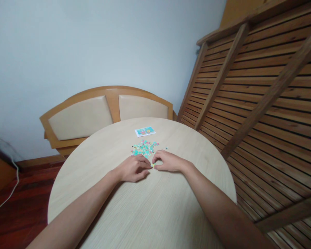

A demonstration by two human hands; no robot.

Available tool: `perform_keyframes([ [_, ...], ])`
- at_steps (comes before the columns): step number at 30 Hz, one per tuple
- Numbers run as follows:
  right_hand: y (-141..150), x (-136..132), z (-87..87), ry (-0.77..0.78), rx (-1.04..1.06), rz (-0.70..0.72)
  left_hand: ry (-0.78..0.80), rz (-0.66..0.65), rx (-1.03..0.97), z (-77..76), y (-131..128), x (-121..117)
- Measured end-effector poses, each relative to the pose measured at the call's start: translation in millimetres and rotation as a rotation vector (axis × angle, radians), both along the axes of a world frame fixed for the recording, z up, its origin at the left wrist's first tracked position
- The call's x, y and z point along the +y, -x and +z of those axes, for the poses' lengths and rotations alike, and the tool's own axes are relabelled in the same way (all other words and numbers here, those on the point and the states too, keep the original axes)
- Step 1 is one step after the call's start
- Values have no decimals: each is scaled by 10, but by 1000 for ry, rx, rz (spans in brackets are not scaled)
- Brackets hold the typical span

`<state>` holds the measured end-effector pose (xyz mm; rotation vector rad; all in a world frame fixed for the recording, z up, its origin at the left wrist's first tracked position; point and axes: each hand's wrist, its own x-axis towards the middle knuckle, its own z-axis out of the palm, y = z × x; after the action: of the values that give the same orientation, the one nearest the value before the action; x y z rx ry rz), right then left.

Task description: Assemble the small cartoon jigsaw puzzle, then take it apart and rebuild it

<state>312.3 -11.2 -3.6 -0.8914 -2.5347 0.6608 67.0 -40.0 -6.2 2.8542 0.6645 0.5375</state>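
Observation:
A small yellow and green jigsaw puzzle piece [153,166], perhaps a few joined, lies on the table between my hands. My right hand [169,161] curls from the right, with thumb and index finger closing on it. From the left, my left hand [133,168] reaches its fingertips to the piece's left side; its thumb is apart from the fingers and nothing shows in its grip. Just beyond my hands spreads a heap of loose puzzle pieces [143,148], mostly turquoise with some pink and yellow. A single dark piece [167,148] lies right of the heap.
A picture card [145,131] with a turquoise scene lies behind the heap on the round pale wooden table [150,214]. Beyond the table stands a padded headboard [81,117] against the wall. Wooden slats [261,103] lean at the right. A white cable [15,180] hangs at the left.

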Motion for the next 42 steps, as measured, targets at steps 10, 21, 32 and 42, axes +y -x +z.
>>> perform_keyframes([
  [10,-606,310,-29,62,19,-413,-7,37,-25,-18,91,12],
  [21,-577,310,-97,180,-32,-377,17,11,4,-55,52,-1],
  [32,-366,231,-86,244,-6,-178,25,18,0,-29,37,-6],
  [42,-325,141,4,256,-84,-190,9,31,5,-62,52,16],
])
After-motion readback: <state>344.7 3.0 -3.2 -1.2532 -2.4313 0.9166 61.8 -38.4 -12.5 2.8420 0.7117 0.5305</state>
